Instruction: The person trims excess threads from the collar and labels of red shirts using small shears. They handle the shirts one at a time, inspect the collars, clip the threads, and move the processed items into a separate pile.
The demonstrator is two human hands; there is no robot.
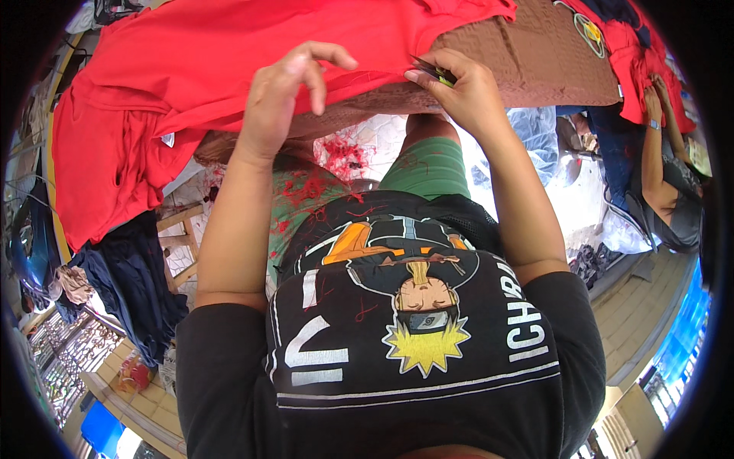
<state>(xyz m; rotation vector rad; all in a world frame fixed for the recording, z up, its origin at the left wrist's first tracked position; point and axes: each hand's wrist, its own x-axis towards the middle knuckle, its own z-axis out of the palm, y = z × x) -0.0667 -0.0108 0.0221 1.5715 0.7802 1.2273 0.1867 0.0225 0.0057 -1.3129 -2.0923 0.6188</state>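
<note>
A red garment (222, 65) is spread over the brown cloth (527, 65) in front of me, and its left part hangs down over the edge. My left hand (287, 88) hovers at the garment's near edge, fingers apart and bent, with nothing visible in them. My right hand (468, 84) is closed around small dark thread snips (436, 71), whose blades point left toward the red fabric. A bit of yellow-green shows on the snips beneath my fingers; the rest of the handle is hidden in my palm.
Red thread scraps (344, 157) lie on the floor and over my green shorts (428, 168). Dark cloth (130, 275) hangs at left. At right, a co-worker's hands (654, 101) touch red fabric. A coiled pale cord (590, 34) rests on the brown cloth. Clear plastic (527, 141) lies below.
</note>
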